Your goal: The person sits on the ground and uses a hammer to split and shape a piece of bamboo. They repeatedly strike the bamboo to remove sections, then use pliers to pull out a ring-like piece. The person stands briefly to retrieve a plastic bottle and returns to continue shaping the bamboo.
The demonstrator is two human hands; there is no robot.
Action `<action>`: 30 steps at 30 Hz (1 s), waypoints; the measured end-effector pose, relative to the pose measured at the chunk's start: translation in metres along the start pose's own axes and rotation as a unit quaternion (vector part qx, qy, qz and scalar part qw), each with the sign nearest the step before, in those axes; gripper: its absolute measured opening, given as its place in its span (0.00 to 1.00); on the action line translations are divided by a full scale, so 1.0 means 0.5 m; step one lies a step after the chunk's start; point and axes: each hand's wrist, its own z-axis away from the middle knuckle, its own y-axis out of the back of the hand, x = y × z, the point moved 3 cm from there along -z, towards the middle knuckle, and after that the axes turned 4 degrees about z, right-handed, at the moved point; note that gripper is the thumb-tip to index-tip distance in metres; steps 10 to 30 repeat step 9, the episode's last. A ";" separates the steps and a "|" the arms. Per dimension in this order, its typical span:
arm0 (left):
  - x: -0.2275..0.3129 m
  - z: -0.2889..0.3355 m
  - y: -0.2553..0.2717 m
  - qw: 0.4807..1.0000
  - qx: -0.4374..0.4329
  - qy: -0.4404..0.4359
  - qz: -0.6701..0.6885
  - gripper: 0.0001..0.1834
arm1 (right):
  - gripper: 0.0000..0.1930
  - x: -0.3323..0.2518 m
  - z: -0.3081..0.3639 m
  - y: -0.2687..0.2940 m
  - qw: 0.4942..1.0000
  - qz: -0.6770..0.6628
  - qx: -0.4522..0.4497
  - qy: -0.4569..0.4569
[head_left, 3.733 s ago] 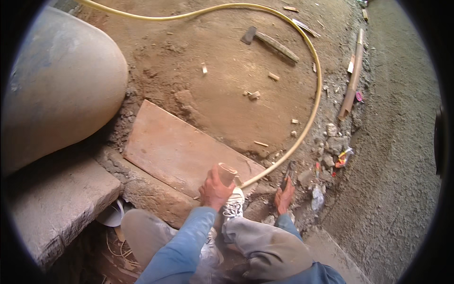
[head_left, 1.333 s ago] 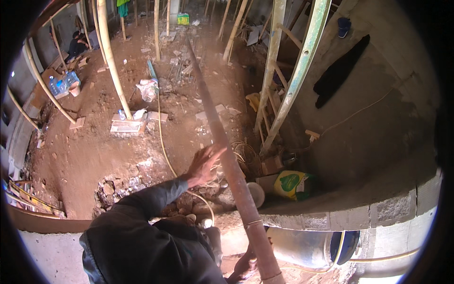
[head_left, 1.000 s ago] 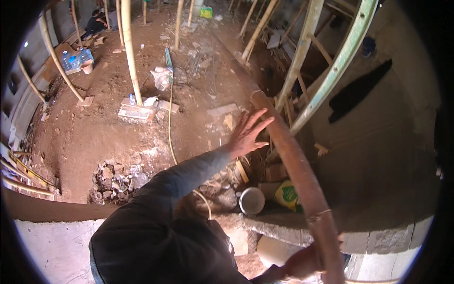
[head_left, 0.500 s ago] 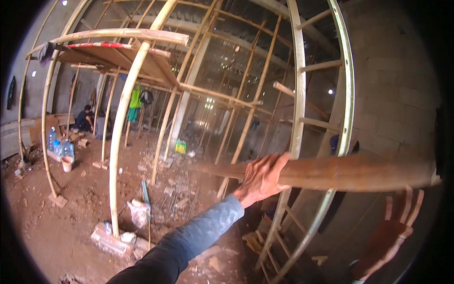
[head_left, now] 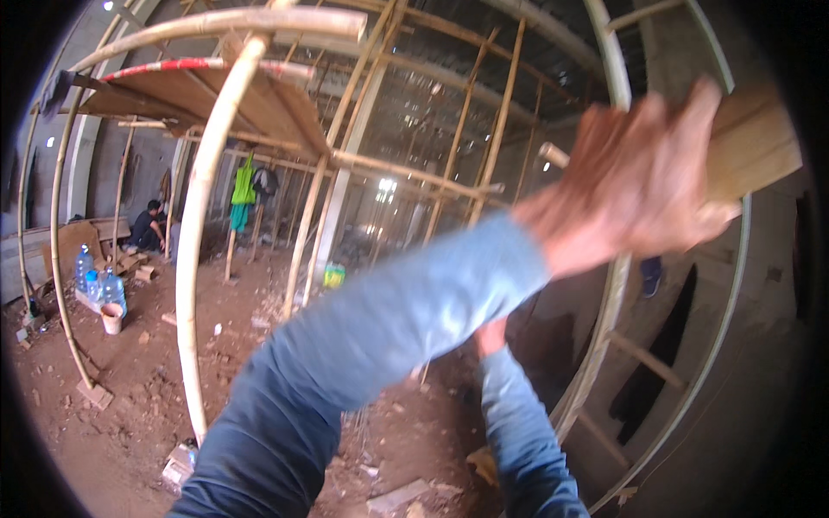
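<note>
My left hand [head_left: 635,177], smeared by motion, is raised at the upper right, its fingers closed about a wooden board [head_left: 760,142]. The near end of the board juts out to the right of the hand; the hand covers much of the rest. Below it, my right hand [head_left: 491,335] is mostly hidden behind my left forearm, with only the wrist area showing, so its fingers and anything in them cannot be seen. A ladder [head_left: 648,361] stands upright just behind the board and my left hand.
Bamboo poles [head_left: 205,198] hold up a platform [head_left: 233,104] at the left. Water bottles [head_left: 112,289] and a bucket [head_left: 111,318] stand on the dirt floor, near a crouching person [head_left: 148,228]. Something like a blue shoe [head_left: 652,278] shows by the ladder. Rubble [head_left: 397,498] lies below.
My left hand has moved up and right with the board, which has swung round. My right hand has gone from the lower right to behind my left forearm. The view has shifted slightly.
</note>
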 end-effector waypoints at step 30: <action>-0.531 0.399 0.155 0.965 -0.210 0.108 0.113 0.67 | 0.45 0.033 -0.280 -0.080 0.909 0.004 0.284 0.304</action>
